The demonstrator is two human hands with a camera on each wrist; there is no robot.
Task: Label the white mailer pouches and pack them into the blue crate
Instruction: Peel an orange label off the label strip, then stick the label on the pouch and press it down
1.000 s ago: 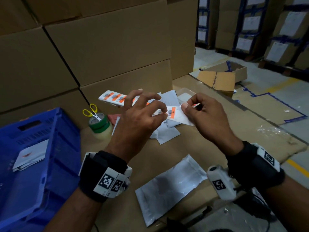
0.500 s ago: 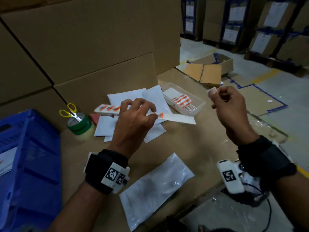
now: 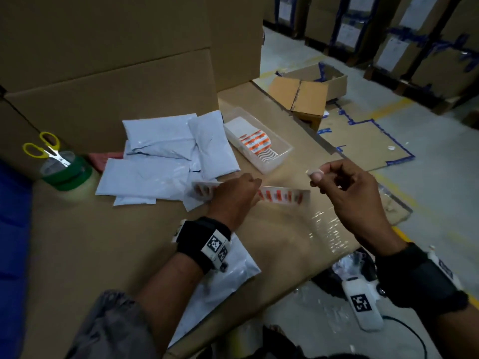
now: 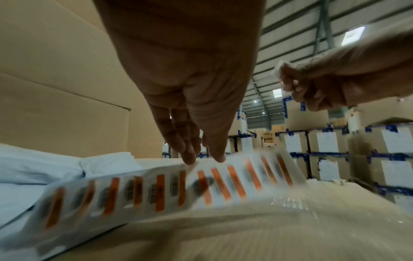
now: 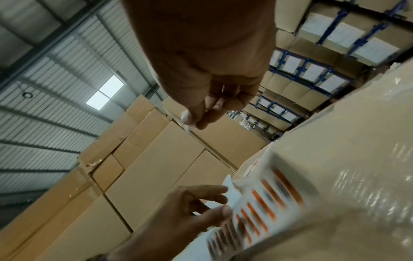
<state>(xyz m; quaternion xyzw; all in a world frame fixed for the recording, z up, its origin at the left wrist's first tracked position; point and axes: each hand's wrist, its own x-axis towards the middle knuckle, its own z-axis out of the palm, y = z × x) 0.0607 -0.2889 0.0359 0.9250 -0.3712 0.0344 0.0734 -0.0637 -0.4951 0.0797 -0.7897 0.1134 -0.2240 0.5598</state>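
My left hand (image 3: 239, 194) pinches a long strip of orange barcode labels (image 3: 283, 196) low over the cardboard tabletop; in the left wrist view its fingertips (image 4: 190, 159) press on the blurred strip (image 4: 156, 190). My right hand (image 3: 316, 174) is raised to the right and pinches one small peeled white label (image 5: 186, 115) between thumb and fingertip. Several white mailer pouches (image 3: 155, 161) lie heaped behind the left hand. One more pouch (image 3: 233, 273) lies at the near edge, under my left wrist. The blue crate (image 3: 13, 242) shows only at the far left edge.
A clear tray (image 3: 281, 161) holding more label strips sits right of the pouch heap. Yellow scissors (image 3: 45, 150) rest on a green tape roll (image 3: 70, 174) at the back left. Stacked cardboard boxes (image 3: 103, 60) wall the back. An open carton (image 3: 303, 97) stands on the floor.
The right hand peeled a label off the strip and drew away to the right with it. The left hand lowered the strip toward the tabletop.
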